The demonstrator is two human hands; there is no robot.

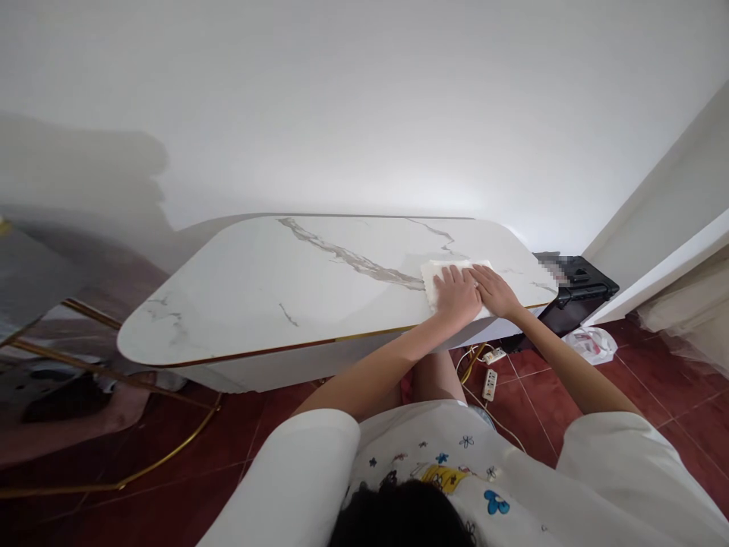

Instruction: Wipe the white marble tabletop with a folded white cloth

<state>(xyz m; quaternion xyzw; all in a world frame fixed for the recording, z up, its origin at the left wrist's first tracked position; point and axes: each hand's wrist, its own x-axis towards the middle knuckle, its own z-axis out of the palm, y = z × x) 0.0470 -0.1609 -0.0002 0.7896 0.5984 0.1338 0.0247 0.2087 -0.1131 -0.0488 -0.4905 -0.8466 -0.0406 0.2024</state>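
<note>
"Spread flat rather than clenched: is that how you'd describe the hands?"

"Yes. The left hand [459,295] lies palm down, its fingers a little apart, and the right hand [494,290] lies close against it, fingers stretched out. Both press on a white cloth [431,276]."

"And where is that cloth?"

"On the marble-patterned desk [256,289], at the front edge, well toward the right end. Its left side shows past the left hand, with a wavy border, and a strip shows beyond the fingertips. Whether its near side hangs over the edge, I can't tell."

"What's around the desk?"

"A white wall [364,114] runs along the back edge. Just beyond the right end is a black case [589,282], with a white plastic bag [592,346] near it on the red tiled floor [547,403]. Below the front edge, near the right front corner, lie two power strips [489,385] with cords."
</note>
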